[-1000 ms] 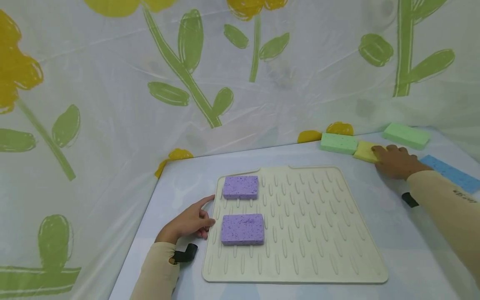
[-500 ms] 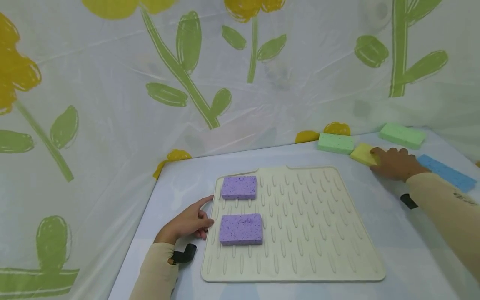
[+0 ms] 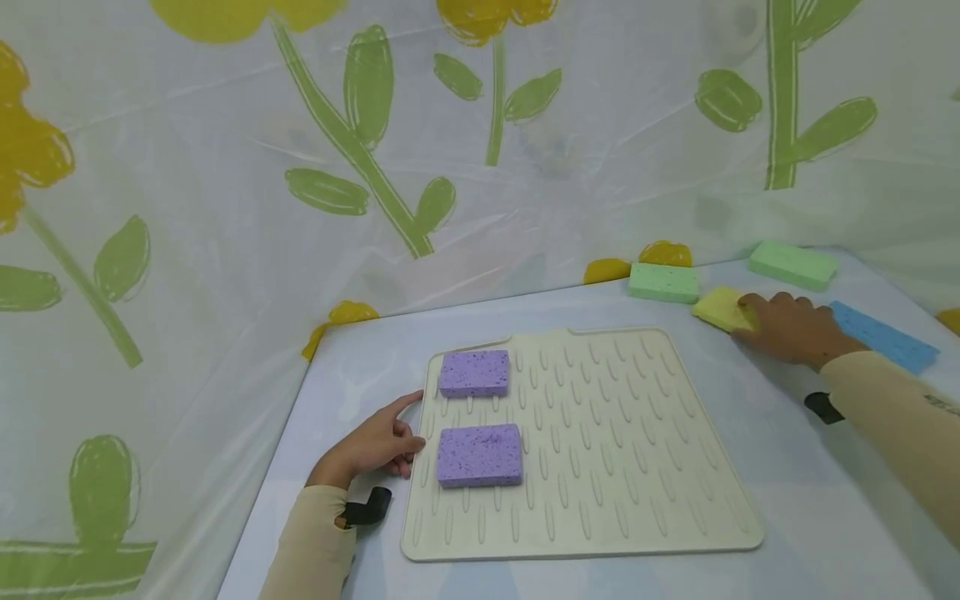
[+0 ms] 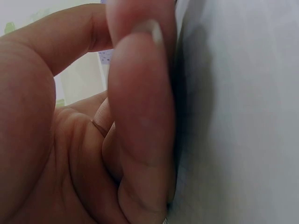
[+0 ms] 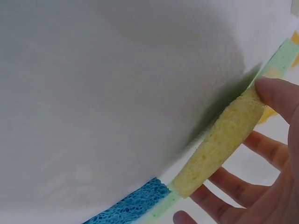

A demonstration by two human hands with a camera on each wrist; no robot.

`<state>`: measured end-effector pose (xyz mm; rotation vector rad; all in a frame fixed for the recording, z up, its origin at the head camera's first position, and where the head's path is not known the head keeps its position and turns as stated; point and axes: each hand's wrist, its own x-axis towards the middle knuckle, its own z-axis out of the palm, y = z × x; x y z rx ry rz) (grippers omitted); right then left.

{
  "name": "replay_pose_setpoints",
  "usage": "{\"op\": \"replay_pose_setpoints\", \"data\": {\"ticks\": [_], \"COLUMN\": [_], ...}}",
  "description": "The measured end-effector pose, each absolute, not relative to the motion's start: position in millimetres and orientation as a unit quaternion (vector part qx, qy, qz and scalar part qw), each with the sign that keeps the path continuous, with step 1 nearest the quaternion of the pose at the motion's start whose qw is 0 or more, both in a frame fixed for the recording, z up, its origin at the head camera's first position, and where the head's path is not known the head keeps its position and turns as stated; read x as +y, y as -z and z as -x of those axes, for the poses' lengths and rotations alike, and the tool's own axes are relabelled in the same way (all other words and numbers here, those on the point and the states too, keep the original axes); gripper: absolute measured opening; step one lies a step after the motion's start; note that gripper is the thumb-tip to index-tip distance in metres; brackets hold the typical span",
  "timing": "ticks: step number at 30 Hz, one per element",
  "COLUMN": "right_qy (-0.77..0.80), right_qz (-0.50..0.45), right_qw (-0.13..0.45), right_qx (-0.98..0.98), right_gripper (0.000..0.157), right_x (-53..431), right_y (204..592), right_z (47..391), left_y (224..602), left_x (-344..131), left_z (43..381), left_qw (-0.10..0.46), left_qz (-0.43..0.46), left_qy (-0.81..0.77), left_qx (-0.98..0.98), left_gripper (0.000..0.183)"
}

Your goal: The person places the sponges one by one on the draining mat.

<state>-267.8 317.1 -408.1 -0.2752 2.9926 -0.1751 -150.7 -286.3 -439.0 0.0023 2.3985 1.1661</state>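
My right hand (image 3: 787, 327) pinches a yellow sponge (image 3: 718, 308) at the far right of the table. In the right wrist view, the thumb presses one side of that sponge (image 5: 219, 144) and the fingers lie on the other. Beside the left edge of a cream ribbed mat (image 3: 615, 467), my left hand (image 3: 375, 442) rests on the table, index finger and thumb touching the mat's edge and the other fingers bent. On the mat's left part lie two purple sponges, a back one (image 3: 474, 372) and a front one (image 3: 480, 456).
A green sponge (image 3: 663, 282) lies left of the yellow one, and another green sponge (image 3: 792, 265) behind my right hand. Right of that hand is a blue sponge (image 3: 885, 336). A flower-printed curtain (image 3: 525, 200) hangs along the table's back edge.
The yellow sponge has been lifted slightly and tilted away from the left green sponge in my right hand's grip. My left hand stays at the mat's edge; the view shifts slightly.
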Motion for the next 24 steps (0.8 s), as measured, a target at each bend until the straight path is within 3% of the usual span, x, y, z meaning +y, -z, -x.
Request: {"op": "replay_pose_setpoints", "data": {"ticks": [9,24], "right_qy": [0.053,0.076], "right_qz": [0.103,0.18], "right_qw": [0.032,-0.034], "right_qx": [0.993,0.98], "right_gripper": [0.074,0.063], "right_x": [306,247], "right_y": [401,397], "right_z": [247,224], "left_y": [441,442], "left_x": [-286,-286], "left_z": [152,152], "left_qw": [0.237,0.233], "left_qz": [0.0,0.01], "left_qy": [-0.428,-0.424], "left_qx": [0.872,0.875], "left_gripper": [0.085,0.084]}}
